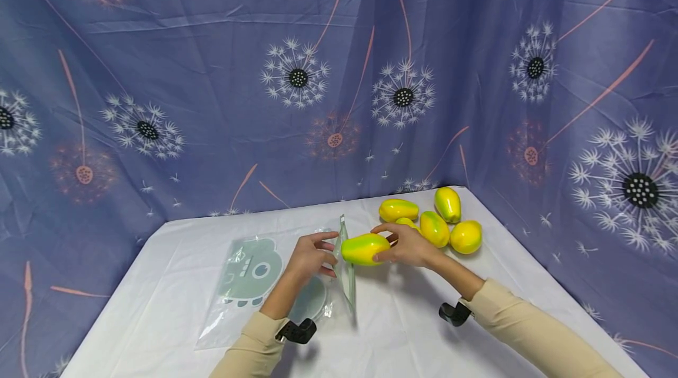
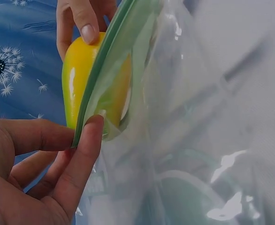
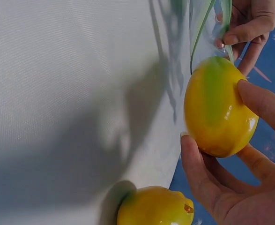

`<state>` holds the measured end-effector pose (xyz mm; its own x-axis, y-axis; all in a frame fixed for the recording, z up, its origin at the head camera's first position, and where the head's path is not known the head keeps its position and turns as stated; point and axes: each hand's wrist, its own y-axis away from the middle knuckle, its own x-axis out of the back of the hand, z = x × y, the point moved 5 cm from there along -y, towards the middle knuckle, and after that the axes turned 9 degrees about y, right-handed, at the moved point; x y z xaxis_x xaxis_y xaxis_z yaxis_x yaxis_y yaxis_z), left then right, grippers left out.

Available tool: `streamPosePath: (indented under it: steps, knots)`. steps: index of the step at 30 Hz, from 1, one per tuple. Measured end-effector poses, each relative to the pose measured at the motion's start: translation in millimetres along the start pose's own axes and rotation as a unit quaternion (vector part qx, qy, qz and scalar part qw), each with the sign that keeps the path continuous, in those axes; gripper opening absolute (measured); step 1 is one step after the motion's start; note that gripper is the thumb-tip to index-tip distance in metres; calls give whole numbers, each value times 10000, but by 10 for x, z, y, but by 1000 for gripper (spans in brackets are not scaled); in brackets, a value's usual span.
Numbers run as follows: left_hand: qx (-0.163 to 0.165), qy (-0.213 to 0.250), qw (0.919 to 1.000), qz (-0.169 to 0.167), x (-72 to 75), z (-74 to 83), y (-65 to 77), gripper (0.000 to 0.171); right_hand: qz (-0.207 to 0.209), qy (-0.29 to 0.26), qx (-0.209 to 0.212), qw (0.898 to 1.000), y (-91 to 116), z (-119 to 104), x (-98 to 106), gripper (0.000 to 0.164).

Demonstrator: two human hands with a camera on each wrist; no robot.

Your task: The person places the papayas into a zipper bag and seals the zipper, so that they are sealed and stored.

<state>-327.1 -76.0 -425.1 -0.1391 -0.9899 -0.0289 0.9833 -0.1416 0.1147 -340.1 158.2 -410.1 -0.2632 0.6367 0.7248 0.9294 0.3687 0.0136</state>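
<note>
My right hand [image 1: 409,246] holds a glossy yellow-green papaya [image 1: 364,249] by its near end, thumb on one side and fingers on the other. In the left wrist view the far end of the papaya [image 2: 76,79] is at the bag's mouth, partly behind the clear plastic. My left hand [image 1: 311,256] pinches the green zip edge of a clear plastic bag [image 1: 251,269], keeping the mouth spread and facing the fruit. A pale green cartoon creature is printed on the bag, which lies flat on the left part of the table.
Several more papayas [image 1: 434,229] lie grouped at the back right of the white-covered table [image 1: 159,284]. One of these papayas [image 3: 153,206] shows below my right hand in the right wrist view. A blue dandelion-print curtain [image 1: 222,101] hangs behind and at the right.
</note>
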Motion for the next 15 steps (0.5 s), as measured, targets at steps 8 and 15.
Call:
streamPosePath:
  steps: [8,15]
  knots:
    - [77,6,10000,-60,35,-44,-80,64,23,-68,-56,10000,-41,31,-52,66]
    - [157,-9,9999,-56,11,-2,-95,65,83,-367,-161,9992,-90,13,-116,65]
